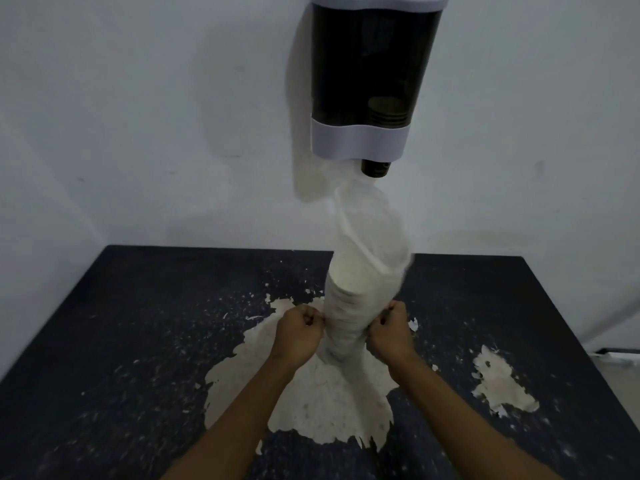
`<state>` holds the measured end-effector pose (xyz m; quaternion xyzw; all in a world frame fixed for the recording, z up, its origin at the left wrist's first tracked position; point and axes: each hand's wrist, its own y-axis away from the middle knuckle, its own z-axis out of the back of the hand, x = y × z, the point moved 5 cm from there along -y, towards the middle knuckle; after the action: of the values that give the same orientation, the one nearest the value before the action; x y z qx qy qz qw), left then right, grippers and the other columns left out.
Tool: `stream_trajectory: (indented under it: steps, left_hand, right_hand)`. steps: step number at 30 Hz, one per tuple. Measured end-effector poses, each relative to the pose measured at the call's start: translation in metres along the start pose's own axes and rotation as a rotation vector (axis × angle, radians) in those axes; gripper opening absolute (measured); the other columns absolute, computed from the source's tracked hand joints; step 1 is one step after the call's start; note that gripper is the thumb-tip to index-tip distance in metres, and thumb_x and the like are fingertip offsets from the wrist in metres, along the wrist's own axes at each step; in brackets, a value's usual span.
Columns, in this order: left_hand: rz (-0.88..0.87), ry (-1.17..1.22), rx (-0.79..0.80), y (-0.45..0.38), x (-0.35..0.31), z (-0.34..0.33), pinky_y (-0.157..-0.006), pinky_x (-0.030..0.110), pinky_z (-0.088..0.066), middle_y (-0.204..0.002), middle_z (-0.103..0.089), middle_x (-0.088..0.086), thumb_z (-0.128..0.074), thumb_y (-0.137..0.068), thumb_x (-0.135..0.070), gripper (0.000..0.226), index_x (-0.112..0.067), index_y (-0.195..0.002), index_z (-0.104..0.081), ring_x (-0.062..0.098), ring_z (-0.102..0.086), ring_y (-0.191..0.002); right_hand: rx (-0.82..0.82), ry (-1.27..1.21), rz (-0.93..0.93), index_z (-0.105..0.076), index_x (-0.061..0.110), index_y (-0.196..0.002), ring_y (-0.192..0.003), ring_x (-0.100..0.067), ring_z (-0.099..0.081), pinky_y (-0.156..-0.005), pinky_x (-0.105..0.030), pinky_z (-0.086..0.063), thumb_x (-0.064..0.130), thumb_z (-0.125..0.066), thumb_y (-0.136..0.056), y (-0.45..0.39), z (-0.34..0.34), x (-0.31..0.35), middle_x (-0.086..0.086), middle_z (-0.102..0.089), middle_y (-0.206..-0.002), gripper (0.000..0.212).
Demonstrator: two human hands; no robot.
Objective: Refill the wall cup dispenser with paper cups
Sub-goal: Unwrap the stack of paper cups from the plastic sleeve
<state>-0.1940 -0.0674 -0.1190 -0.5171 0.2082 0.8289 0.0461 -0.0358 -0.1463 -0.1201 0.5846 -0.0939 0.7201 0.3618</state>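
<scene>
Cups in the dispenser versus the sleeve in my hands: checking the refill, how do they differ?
The cups in the dispenser are dark, few and sit low behind its tinted window; the sleeve of paper cups is white, tall and wrapped in clear plastic. The former hang on the wall; the latter stands on the table, pinched by left hand and right hand. Both are nested stacks.

cup stack (349,313) on table (138,341), below dispenser (370,81)

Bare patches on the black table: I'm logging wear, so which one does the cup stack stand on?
The large pale worn patch at the table's middle, under the plastic-sleeved stack of white paper cups. The smaller patch lies apart to the right, with nothing on it.
</scene>
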Motion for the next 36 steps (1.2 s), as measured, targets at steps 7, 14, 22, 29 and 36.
stream_trajectory:
  steps: [7,14,22,29,36]
  left_hand:
    - [0.023,-0.103,0.000,-0.001,0.005,-0.003,-0.074,0.032,-0.050,-0.088,-0.068,0.012,-0.052,-0.090,-0.010,0.012,-0.005,-0.089,-0.063,0.021,-0.062,-0.080]
    - [0.039,-0.109,0.007,-0.004,0.010,-0.005,-0.069,0.027,-0.047,-0.092,-0.069,0.016,-0.051,-0.089,-0.008,0.017,0.000,-0.095,-0.065,0.021,-0.062,-0.081]
    - [0.028,-0.093,0.004,-0.009,0.014,-0.008,-0.072,0.035,-0.052,-0.090,-0.068,0.020,-0.052,-0.089,-0.009,0.017,0.003,-0.091,-0.063,0.021,-0.059,-0.076]
    - [0.016,-0.099,0.029,-0.010,0.017,-0.011,-0.069,0.029,-0.049,-0.087,-0.066,0.013,-0.051,-0.092,-0.013,0.014,-0.004,-0.091,-0.063,0.019,-0.060,-0.077]
    - [0.052,-0.144,0.024,-0.013,0.026,-0.015,-0.063,0.023,-0.044,-0.089,-0.065,0.013,-0.053,-0.092,-0.010,0.010,-0.005,-0.092,-0.061,0.020,-0.059,-0.079]
  right_hand:
    - [0.018,0.046,0.023,-0.041,0.005,-0.107,-0.073,-0.018,-0.051,-0.069,-0.037,-0.049,0.003,-0.046,-0.092,-0.002,-0.001,-0.006,-0.006,-0.051,-0.082,0.016]
    - [0.016,0.076,0.044,-0.041,0.007,-0.101,-0.069,-0.014,-0.049,-0.069,-0.033,-0.047,0.000,-0.047,-0.091,-0.006,-0.002,-0.010,-0.003,-0.050,-0.079,0.013]
    - [0.037,0.122,0.080,-0.040,0.006,-0.103,-0.068,-0.006,-0.044,-0.060,-0.015,-0.040,-0.001,-0.046,-0.092,-0.011,-0.004,-0.013,0.002,-0.045,-0.078,0.014]
    - [0.076,0.115,0.052,-0.042,0.005,-0.104,-0.071,-0.011,-0.048,-0.064,-0.024,-0.044,-0.005,-0.048,-0.089,-0.015,-0.001,-0.022,-0.002,-0.049,-0.082,0.019]
    - [0.085,0.089,0.040,-0.041,0.011,-0.098,-0.070,-0.015,-0.048,-0.063,-0.029,-0.044,-0.002,-0.047,-0.091,-0.019,0.000,-0.027,-0.007,-0.049,-0.081,0.016]
